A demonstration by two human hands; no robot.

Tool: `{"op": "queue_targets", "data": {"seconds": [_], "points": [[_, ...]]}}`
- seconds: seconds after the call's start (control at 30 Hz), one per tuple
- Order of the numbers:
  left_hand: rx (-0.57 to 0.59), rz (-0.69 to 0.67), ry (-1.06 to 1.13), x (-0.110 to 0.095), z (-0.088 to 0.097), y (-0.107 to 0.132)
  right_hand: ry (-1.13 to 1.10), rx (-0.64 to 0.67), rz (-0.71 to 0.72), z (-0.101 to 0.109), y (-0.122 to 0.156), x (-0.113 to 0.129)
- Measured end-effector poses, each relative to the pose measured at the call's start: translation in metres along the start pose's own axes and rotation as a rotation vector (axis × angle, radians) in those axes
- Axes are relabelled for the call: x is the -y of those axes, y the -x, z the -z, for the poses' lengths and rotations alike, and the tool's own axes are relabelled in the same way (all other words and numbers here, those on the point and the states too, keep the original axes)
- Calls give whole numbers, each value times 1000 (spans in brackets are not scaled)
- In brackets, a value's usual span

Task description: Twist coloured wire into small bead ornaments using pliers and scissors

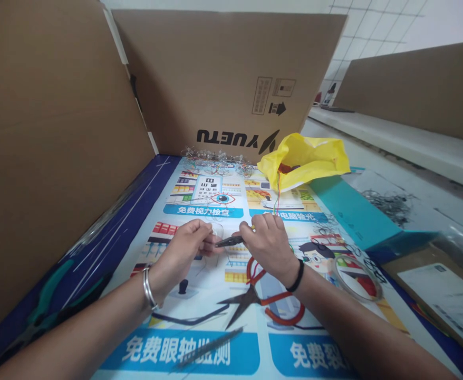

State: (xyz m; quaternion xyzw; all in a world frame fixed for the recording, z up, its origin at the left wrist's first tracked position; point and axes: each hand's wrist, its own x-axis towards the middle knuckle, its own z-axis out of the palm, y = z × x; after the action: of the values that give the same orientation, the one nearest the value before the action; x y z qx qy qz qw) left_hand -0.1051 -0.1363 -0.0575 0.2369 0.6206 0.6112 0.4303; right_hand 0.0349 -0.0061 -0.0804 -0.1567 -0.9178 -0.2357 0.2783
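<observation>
My left hand (186,248), a silver bangle on its wrist, is closed in a pinch on a small clear piece (216,230) with thin wire. My right hand (269,245), a black band on its wrist, grips dark pliers (231,241) whose tips point left and meet that piece. Both hands hover over a printed poster mat (200,200) covering the table. Red-handled scissors (261,301) lie open just below my right wrist. Thin coloured threads (278,195) run from the yellow bag down to my right hand.
A yellow plastic bag (306,158) lies at the back right. Cardboard walls (57,132) stand at the left and back. A tape roll (356,277) sits right of the scissors, green-handled pliers (45,301) at the left, and a wire pile (215,158) by the back wall.
</observation>
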Motion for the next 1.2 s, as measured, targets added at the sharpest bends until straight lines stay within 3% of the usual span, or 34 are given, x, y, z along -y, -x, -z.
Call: {"op": "queue_targets", "data": {"seconds": [0.33, 0.6, 0.9, 1.2], "points": [[-17, 17, 2, 0, -1, 1, 6, -15, 8, 0, -1, 0], [-5, -12, 7, -1, -2, 2, -31, 46, -2, -1, -3, 0], [-29, -53, -23, -2, -2, 2, -160, 271, -32, -9, 3, 5], [-46, -36, -40, -1, -2, 0, -64, 111, -5, -1, -2, 2]]}}
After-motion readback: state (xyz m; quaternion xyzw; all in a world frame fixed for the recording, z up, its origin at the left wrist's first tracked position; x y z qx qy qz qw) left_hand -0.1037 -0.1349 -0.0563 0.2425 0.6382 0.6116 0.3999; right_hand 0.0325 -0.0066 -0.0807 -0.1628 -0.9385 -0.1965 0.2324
